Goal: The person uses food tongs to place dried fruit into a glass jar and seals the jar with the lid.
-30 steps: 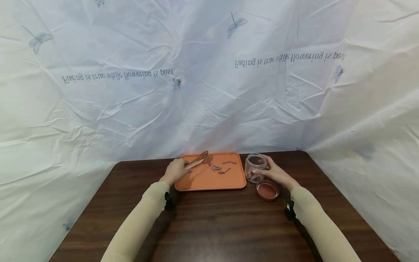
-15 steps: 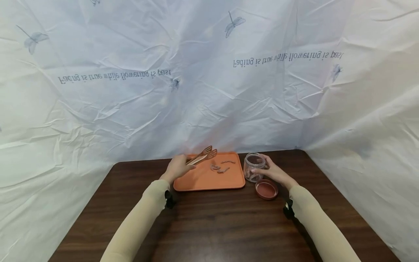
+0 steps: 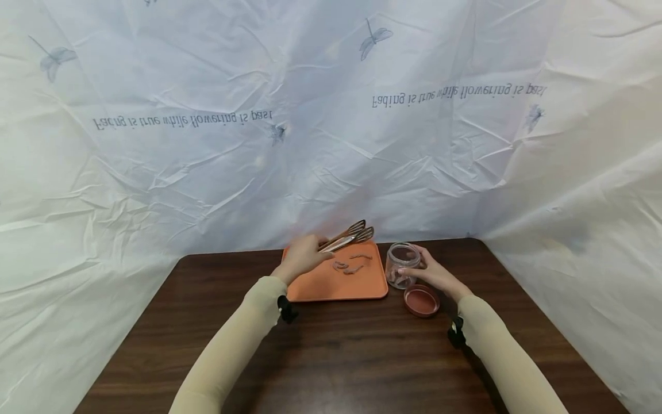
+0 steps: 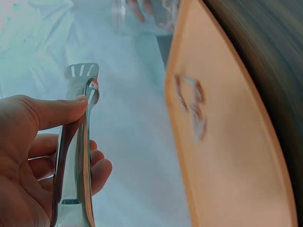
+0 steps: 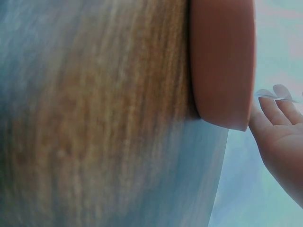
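In the head view my left hand (image 3: 304, 256) grips a pair of metal tongs (image 3: 343, 237) above the back of an orange tray (image 3: 315, 286). Their slotted tips point right toward the jar and stand close together. A small pale bit shows between the tips in the left wrist view; what it is I cannot tell. Several curled brownish strips (image 3: 354, 269) lie on the tray. Right of it stands a clear jar (image 3: 394, 265), uncovered, with similar pieces inside. My right hand (image 3: 437, 275) holds the jar, thumb in front and fingers behind.
A red-brown round lid (image 3: 422, 301) lies on the dark wooden table (image 3: 351, 356) just in front of the jar. White printed sheeting (image 3: 320, 172) hangs right behind the table's back edge and along both sides.
My left hand has lifted the tongs off the tray and carried them right, toward the jar. The right hand, jar and lid have stayed put.
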A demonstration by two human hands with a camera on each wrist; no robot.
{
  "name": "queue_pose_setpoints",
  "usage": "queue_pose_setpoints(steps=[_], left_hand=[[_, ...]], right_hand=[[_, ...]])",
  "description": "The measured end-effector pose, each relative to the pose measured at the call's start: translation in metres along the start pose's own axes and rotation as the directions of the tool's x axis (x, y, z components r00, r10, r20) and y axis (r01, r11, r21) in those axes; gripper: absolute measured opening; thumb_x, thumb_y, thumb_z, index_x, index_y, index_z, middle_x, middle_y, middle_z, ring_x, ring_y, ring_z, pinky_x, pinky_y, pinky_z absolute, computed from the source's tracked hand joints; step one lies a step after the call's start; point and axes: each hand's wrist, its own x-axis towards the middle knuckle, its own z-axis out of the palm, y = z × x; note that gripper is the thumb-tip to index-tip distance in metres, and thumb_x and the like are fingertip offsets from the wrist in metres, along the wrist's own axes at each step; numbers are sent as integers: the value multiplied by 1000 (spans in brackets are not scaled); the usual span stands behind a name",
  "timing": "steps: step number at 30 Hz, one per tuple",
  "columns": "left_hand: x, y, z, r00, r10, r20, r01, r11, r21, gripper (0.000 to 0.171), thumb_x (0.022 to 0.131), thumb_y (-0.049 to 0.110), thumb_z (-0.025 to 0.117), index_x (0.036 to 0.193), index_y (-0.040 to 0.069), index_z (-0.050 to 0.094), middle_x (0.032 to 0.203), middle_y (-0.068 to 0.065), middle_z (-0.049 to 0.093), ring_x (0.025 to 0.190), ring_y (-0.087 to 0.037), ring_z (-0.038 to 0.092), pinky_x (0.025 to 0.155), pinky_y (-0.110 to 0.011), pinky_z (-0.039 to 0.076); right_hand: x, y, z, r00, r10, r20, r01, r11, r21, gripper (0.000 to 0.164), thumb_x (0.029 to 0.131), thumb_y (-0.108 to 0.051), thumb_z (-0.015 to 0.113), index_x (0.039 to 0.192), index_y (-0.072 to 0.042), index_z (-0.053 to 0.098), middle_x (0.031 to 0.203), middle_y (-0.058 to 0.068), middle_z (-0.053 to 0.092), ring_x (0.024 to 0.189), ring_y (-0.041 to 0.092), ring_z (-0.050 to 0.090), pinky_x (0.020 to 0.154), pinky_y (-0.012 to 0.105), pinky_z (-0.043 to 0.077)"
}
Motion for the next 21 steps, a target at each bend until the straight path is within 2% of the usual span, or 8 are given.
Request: queue_pose_setpoints(steps=[6, 11, 15, 17, 21], left_hand=[[8, 28, 3, 999, 52, 14, -53, 998, 29, 44, 96, 34, 72, 131, 8, 67, 121, -9, 70, 103, -23, 68, 85, -41, 56], [12, 46, 9, 998, 51, 46, -52, 998, 21, 45, 97, 34, 70, 134, 9, 65, 125, -8, 68, 107, -23, 67, 88, -41, 55], [13, 57, 14, 996, 58, 71, -58, 998, 2, 45, 96, 35, 71, 133, 9, 66, 125, -8, 68, 101, -19, 68, 86, -39, 56], [13, 61, 18, 995, 68, 77, -68, 998, -6, 44, 96, 35, 71, 132, 9, 67, 122, -7, 69, 92, -16, 69, 81, -36, 56], [12, 67, 25, 988, 85, 129, -76, 994, -77, 42, 98, 30, 69, 135, 10, 65, 91, -3, 74, 66, -15, 66, 61, -30, 53]], right_hand=[[-1, 1, -1, 1000, -6, -1, 6, 1000, 22, 98, 93, -44, 72, 163, -23, 7, 165, 23, 7, 150, 48, 12, 108, 68, 29], [0, 5, -1, 1000, -14, 1, 14, 1000, 21, 101, 93, -45, 73, 163, -22, 4, 163, 25, 15, 149, 47, 16, 107, 65, 33], [0, 7, 0, 1000, -18, 6, 17, 1000, 26, 102, 92, -46, 73, 163, -20, 3, 162, 25, 18, 149, 47, 17, 107, 65, 34], [-1, 7, 0, 1000, -17, 7, 17, 1000, 25, 102, 92, -47, 73, 163, -20, 4, 163, 23, 17, 149, 46, 16, 108, 65, 33], [-1, 7, -1, 1000, -14, 10, 14, 1000, -1, 104, 92, -47, 72, 163, -20, 1, 166, 22, 7, 149, 48, 12, 109, 67, 29]])
